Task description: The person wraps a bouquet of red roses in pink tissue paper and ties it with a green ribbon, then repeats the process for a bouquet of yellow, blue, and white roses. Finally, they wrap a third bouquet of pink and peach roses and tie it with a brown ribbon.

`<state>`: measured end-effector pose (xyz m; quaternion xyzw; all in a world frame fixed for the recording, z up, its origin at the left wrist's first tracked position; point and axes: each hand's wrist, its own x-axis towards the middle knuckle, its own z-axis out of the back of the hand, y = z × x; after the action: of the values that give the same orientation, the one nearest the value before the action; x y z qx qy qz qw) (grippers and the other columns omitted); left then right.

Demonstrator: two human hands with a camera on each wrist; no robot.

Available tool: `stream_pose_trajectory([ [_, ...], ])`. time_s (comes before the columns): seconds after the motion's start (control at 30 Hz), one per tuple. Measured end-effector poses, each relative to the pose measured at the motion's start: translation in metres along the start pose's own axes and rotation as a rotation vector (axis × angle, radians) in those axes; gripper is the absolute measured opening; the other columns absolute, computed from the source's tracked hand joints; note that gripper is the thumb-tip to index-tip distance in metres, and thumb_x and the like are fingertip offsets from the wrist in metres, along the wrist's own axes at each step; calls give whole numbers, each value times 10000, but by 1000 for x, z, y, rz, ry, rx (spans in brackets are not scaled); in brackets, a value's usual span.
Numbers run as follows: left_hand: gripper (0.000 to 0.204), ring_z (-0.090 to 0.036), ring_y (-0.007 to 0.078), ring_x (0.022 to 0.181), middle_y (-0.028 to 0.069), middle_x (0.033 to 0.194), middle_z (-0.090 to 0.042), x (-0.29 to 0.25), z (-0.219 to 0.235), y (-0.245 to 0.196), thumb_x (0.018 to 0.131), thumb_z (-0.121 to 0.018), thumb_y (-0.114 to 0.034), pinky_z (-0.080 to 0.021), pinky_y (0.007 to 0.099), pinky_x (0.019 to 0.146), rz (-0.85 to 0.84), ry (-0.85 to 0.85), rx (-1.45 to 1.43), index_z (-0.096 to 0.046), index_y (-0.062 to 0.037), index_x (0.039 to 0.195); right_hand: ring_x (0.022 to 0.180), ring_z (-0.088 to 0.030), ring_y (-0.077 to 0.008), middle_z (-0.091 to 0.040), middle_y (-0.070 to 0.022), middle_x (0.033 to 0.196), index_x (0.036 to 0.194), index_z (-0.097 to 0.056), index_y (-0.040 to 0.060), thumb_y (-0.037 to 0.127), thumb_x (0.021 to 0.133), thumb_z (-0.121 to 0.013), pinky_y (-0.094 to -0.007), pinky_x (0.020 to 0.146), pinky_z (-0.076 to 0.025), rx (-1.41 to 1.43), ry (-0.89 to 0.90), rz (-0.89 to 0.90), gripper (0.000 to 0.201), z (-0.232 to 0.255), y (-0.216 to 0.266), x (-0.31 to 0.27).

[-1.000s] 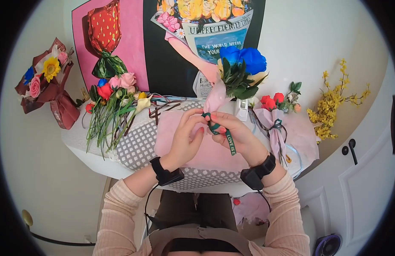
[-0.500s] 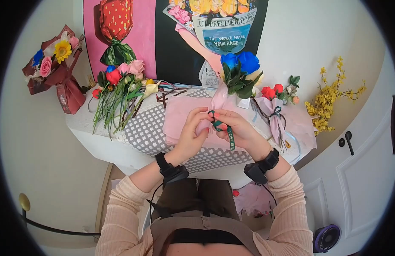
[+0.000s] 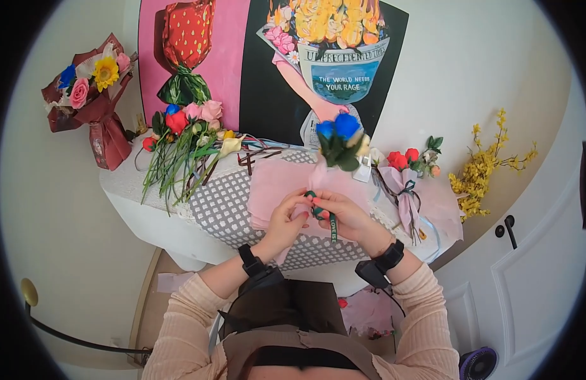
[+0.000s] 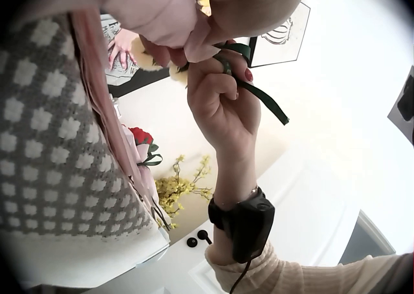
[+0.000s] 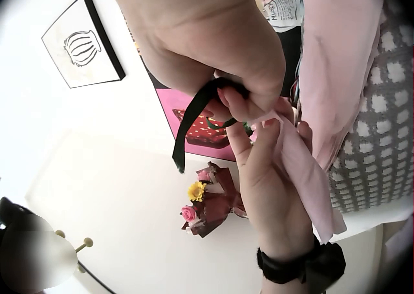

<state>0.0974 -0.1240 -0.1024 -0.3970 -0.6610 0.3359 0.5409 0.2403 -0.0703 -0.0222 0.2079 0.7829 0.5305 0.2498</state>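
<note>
A small bouquet with blue roses (image 3: 347,125) and dark green leaves points away from the body over the table. Pale pink wrapping (image 5: 304,161) covers its stems. My left hand (image 3: 285,221) grips this wrapped stem, thumb on one side and fingers on the other, as the right wrist view shows. Close against it, my right hand (image 3: 345,218) pinches a dark green lettered ribbon (image 3: 333,229) between thumb and curled fingers. One ribbon end hangs loose below that hand; the other part loops at the wrapped stem, partly hidden by fingers.
Pink sheets (image 3: 267,190) lie on a grey-and-white patterned cloth (image 3: 220,206). Loose flowers (image 3: 182,149) lie at the left, beside a burgundy-wrapped bouquet (image 3: 103,120). Farther right are a small pink-wrapped bouquet (image 3: 407,206) and yellow blossom branches (image 3: 486,171). A white door (image 3: 521,272) stands right.
Both hands and the bouquet have come nearer the body and lower over the pink sheets. The head view has shifted too. Both hands keep their hold on ribbon and wrapped stem.
</note>
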Motion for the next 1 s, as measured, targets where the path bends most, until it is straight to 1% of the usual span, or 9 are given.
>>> stream_pose_trajectory([
  [0.17, 275, -480, 170, 1077, 93, 1314, -324, 4, 4, 11, 721, -495, 87, -508, 195, 585, 81, -84, -7, -558, -73, 936, 580, -476, -2, -565, 33, 780, 997, -562, 67, 171, 885, -520, -165, 500, -408, 49, 29, -26, 159, 17, -16, 13],
  [0.27, 199, -466, 190, 1085, 100, 1264, -363, 4, 4, 20, 701, -544, 42, -500, 255, 706, 57, -101, 125, -552, -62, 870, 594, -489, -6, -591, 18, 829, 1023, -562, 58, 174, 884, -521, -167, 507, -411, 57, 7, -42, 185, 21, -19, 21],
  [0.33, 151, -417, 212, 1138, 101, 1231, -384, 6, 5, 28, 709, -589, -7, -429, 332, 864, -132, -71, 335, -551, -40, 851, 604, -498, -9, -602, 11, 853, 1032, -562, 54, 177, 884, -521, -168, 514, -413, 62, 6, -52, 197, 26, -21, 26],
  [0.57, 124, -403, 225, 1152, 113, 1216, -399, 5, 13, 29, 722, -613, -60, -360, 338, 929, -62, 38, 352, -563, -37, 833, 673, -534, -35, -608, -17, 882, 1055, -543, 44, 173, 892, -504, -183, 585, -445, 64, 96, -103, 211, 46, -27, 35],
  [0.67, 104, -421, 202, 1125, 112, 1228, -387, 8, 12, 23, 762, -588, -76, -369, 312, 912, 3, 67, 367, -573, -33, 855, 681, -529, -39, -597, -14, 865, 1060, -535, 43, 174, 894, -501, -185, 593, -442, 49, 117, -112, 214, 51, -23, 38],
  [0.73, 111, -465, 174, 1054, 122, 1164, -446, 10, 8, 14, 825, -530, -110, -395, 294, 868, 181, 33, 251, -575, -23, 877, 682, -522, -39, -589, -9, 852, 1059, -534, 44, 176, 895, -501, -186, 593, -434, 29, 110, -115, 213, 56, -22, 40],
  [0.87, 144, -495, 86, 902, 66, 1070, -484, 16, 12, 14, 888, -452, -111, -394, 219, 804, 220, -17, 196, -526, -13, 812, 676, -499, -43, -565, 14, 813, 1046, -540, 39, 175, 892, -503, -195, 606, -404, -9, 223, -112, 209, 70, -28, 46],
  [0.93, 223, -491, 80, 921, 49, 1047, -517, 17, 17, 11, 926, -380, -161, -387, 209, 811, 589, -115, -131, -551, -18, 912, 673, -492, -45, -560, 18, 794, 1040, -544, 36, 175, 890, -505, -199, 611, -395, -48, 250, -112, 207, 80, -31, 50],
  [1.0, 234, -488, 82, 933, 39, 1048, -525, 21, 20, 9, 929, -377, -177, -384, 206, 811, 626, -118, -239, -555, -26, 934, 700, -512, -60, -577, 2, 791, 1025, -554, 27, 177, 890, -504, -201, 635, -406, -175, 302, -73, 208, 89, -31, 52],
])
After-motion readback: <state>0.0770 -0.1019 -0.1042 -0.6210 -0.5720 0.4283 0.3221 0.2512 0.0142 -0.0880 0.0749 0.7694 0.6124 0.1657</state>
